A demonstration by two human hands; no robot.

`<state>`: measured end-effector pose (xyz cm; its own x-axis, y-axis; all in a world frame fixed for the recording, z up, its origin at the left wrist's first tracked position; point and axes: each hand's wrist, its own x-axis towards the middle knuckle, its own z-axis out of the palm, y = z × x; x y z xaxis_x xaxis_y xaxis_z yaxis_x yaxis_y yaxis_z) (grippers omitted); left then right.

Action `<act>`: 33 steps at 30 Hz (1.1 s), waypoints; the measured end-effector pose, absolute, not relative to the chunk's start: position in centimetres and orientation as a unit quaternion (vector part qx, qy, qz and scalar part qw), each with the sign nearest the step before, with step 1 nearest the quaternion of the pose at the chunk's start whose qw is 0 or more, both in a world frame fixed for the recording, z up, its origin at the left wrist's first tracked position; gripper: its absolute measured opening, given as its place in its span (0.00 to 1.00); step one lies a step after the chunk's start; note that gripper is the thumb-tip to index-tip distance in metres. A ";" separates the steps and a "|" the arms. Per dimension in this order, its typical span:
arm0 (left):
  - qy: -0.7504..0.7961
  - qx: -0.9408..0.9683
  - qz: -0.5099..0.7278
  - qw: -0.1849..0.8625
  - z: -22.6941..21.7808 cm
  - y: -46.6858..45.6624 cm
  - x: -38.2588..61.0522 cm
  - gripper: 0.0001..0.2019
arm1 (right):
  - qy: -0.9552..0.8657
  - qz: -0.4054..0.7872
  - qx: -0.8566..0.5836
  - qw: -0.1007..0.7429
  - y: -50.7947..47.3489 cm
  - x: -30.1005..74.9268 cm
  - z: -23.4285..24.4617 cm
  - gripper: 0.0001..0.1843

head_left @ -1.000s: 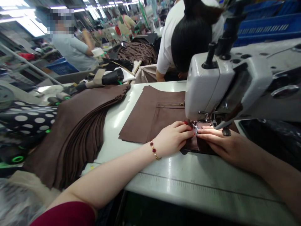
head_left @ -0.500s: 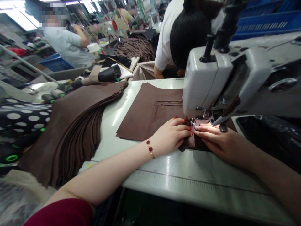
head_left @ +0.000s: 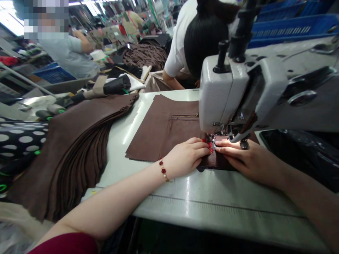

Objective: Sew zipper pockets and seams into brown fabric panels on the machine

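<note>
Brown fabric panel (head_left: 217, 159) lies under left hand (head_left: 185, 157) and right hand (head_left: 246, 159)

Bright, flat factory light comes from the ceiling tubes (head_left: 10, 24), which burn out to white at the upper left. A hard streak of glare runs across the pale bench (head_left: 219, 211), and the right hand's fingers (head_left: 225, 146) catch a bright patch under the sewing machine head (head_left: 225, 91). A soft shadow lies beside the left hand (head_left: 185, 157). The wide lens bends everything towards the frame edges, the far room looks soft, and a coarse pixelated block (head_left: 46, 19) sits top left.
</note>
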<state>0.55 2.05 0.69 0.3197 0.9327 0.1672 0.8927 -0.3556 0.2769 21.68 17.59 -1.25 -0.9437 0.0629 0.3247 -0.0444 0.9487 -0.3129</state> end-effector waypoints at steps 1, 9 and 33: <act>0.564 0.809 0.148 0.068 0.7 2.1 0.6 0.17 | -0.974 0.157 -0.004 0.165 17.6 21.7 -1.3 0.20; 0.568 0.806 0.145 0.079 0.9 2.1 0.6 0.18 | -0.978 0.151 -0.007 0.146 17.5 21.8 -1.1 0.20; 0.531 0.819 0.187 0.112 -0.9 2.6 -1.4 0.18 | -0.984 0.145 0.001 0.101 19.6 21.1 -0.9 0.20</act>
